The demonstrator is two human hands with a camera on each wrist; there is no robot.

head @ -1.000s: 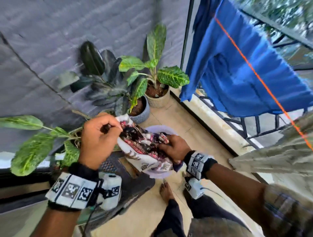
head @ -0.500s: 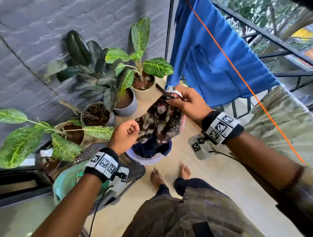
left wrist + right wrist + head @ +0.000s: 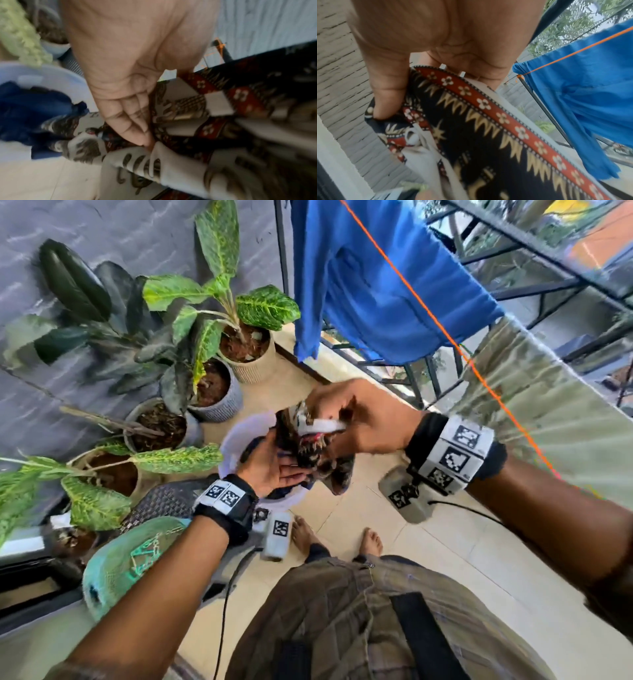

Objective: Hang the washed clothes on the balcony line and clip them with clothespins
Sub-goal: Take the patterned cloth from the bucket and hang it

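Observation:
A dark patterned cloth (image 3: 337, 474) with red flower bands hangs bunched over a white basin (image 3: 233, 436). My right hand (image 3: 342, 422) grips its top edge, with the thumb pressed into the fabric (image 3: 488, 128) in the right wrist view. My left hand (image 3: 291, 472) lies just below, its fingers (image 3: 130, 121) straight and together against the cloth (image 3: 223, 108). An orange line (image 3: 445, 320) runs overhead to the right, carrying a blue garment (image 3: 376, 285) and a grey-green striped cloth (image 3: 548, 412). No clothespin can be made out.
Dark blue laundry (image 3: 34, 108) sits in the basin. Potted plants (image 3: 239, 344) stand along the grey wall on the left. A black railing (image 3: 421, 385) runs under the line. A teal mesh item (image 3: 130, 556) rests on a dark woven seat at lower left. My bare feet stand on beige tiles.
My left hand has let go of the cloth's lower edge and now lies flat against it. The right hand keeps its grip on the top, and the cloth hangs more bunched.

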